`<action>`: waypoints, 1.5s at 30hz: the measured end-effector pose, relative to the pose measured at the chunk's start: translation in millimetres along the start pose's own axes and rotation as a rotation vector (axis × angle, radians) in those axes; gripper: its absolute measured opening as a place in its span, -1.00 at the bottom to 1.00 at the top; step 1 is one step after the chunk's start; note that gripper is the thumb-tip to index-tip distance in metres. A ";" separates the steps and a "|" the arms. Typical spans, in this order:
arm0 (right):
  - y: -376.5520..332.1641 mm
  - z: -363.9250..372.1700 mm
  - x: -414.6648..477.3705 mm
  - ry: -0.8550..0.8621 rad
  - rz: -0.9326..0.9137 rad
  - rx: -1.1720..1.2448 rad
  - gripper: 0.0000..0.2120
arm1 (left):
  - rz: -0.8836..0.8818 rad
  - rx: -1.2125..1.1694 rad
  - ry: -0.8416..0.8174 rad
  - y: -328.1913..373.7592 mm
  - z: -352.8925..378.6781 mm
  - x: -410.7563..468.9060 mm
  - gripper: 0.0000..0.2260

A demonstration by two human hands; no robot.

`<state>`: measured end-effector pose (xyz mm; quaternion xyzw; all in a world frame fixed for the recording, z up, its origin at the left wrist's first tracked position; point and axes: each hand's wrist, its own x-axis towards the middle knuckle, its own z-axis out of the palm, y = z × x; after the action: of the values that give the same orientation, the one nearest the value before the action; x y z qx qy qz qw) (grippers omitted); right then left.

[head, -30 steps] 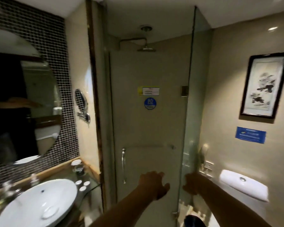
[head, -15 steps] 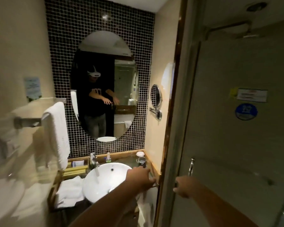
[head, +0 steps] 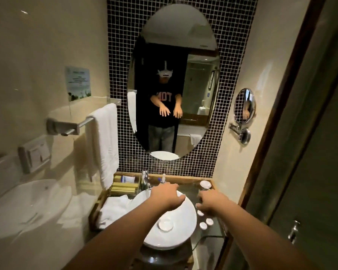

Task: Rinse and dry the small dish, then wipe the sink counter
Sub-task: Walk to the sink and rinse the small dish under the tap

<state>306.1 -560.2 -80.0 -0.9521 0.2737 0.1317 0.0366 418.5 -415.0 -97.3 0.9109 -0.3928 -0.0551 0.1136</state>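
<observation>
A: Bathroom, dim, black mosaic tile behind an oval mirror (head: 173,78). Hands?

B: Both out over the vanity, both empty. Left hand (head: 167,195) palm down, fingers loosely spread, over the back half of the white basin (head: 181,236); touching or hovering, cannot tell. Right hand (head: 211,202) loosely curled, fingers pointing down, nothing held, over the glass counter (head: 213,235) just right of the basin.

A: Small dish?

B: Small dish (head: 165,225) lies inside the basin, near side, below the left hand and apart from it. Round, white, shallow.

A: Next to the right hand?

B: Small white round caps (head: 209,221) on the counter, directly under and just nearer than the fingertips. Three or so, one partly hidden by the hand. Beyond that hand, a white cup (head: 205,184) at the back right corner.

A: Beyond the left hand?

B: Faucet (head: 145,177) at the basin's back edge, small bottle (head: 163,177) beside it. Further left of that hand, a tray of packets (head: 124,187), then a folded white towel (head: 115,210) on the counter, touching the basin's left side.

A: Further out?

B: White towel hanging on a wall bar (head: 102,141) at left, a notice (head: 78,82) above it. Round magnifying mirror (head: 244,108) on an arm on the right wall. Dark wooden door frame (head: 277,121) at far right.
</observation>
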 end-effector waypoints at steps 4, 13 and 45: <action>9.8 -16.8 67.1 0.019 -0.093 -0.026 -0.55 | -0.076 0.071 -0.018 -3.5 -2.2 47.4 -0.44; -1.7 -40.2 189.9 0.024 -0.291 0.034 -0.71 | -0.234 0.077 -0.015 -16.9 0.0 137.0 -0.52; -6.8 31.3 481.8 -0.107 -0.290 0.106 -0.54 | -0.133 0.088 -0.451 -144.7 169.1 398.0 -0.45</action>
<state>695.3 -796.4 -240.6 -0.9700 0.1373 0.1609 0.1197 760.9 -636.2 -301.7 0.9036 -0.3492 -0.2472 -0.0207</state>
